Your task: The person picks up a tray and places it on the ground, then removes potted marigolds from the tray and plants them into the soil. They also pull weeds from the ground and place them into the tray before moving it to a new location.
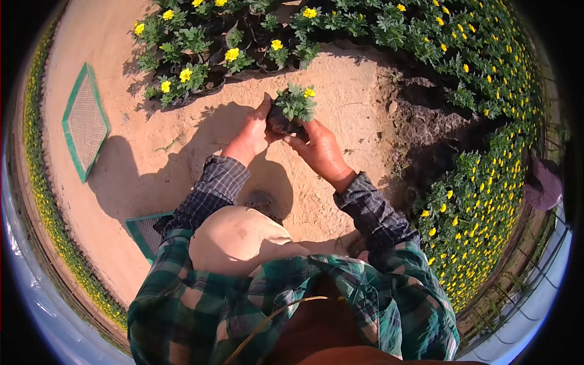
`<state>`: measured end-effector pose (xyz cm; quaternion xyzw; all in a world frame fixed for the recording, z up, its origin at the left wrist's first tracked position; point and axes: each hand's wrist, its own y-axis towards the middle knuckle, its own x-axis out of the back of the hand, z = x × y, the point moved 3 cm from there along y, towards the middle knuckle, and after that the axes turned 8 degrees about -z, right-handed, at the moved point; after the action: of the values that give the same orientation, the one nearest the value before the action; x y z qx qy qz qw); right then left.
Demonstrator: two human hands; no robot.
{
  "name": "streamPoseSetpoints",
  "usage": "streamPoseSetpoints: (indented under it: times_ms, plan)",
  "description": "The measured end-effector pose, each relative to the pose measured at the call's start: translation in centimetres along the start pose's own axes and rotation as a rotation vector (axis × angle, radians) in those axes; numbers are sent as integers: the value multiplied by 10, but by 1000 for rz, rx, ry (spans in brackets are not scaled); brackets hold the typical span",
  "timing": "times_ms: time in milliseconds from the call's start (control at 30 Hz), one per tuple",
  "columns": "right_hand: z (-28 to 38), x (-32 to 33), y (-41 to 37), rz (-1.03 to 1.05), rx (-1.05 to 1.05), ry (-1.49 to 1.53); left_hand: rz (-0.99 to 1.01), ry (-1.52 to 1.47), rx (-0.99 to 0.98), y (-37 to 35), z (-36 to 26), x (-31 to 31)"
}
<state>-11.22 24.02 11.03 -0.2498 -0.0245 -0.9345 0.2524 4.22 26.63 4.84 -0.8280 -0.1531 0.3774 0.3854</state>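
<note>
Between my two hands is a small potted marigold (295,103) in a dark, soft pot, with green leaves and one yellow bloom. My left hand (254,129) is wrapped round the pot's left side, thumb upward. On the right side, my right hand (320,148) grips the pot's lower edge with thumb and fingers. The plant is held up over the bare ground, in front of my knee. Parts of my fingers are hidden behind the pot.
Several potted marigolds (194,41) stand in rows ahead, and a dense bed of them (480,213) lies right. A green-edged mesh tray (87,121) rests on the dirt at left; another mesh tray (148,234) is by my left elbow. Dark soil (420,115) lies right.
</note>
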Motion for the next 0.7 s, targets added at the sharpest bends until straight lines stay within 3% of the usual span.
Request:
streamPoseSetpoints:
  times_ms: [67,133,167,200,233,300,333,433,467,533,700]
  plan:
    - [-8,3,1,-25,24,90,74,-35,33,3,15,-1]
    - [-15,9,4,-29,46,180,648,-333,85,24,29,13]
    - [-22,15,7,-81,-27,122,653,-336,90,15,26,3]
    - [-30,20,12,-133,-100,66,383,-167,53,1,18,-8]
    - [-37,25,19,-218,-42,67,115,6,18,-6,15,-11]
    - [-47,37,42,-387,3,-33,115,44,31,0,17,0]
    - [-35,49,51,-485,120,-230,115,90,47,-1,17,-1]
    - [-68,48,83,-591,263,-262,90,198,47,-5,24,-9]
    - [-79,45,89,-544,118,-279,79,237,38,-12,25,-15]
    - [-92,46,89,-464,50,-304,96,293,43,-17,31,-21]
    - [-113,99,27,-846,-3,-168,37,323,65,-10,27,-1]
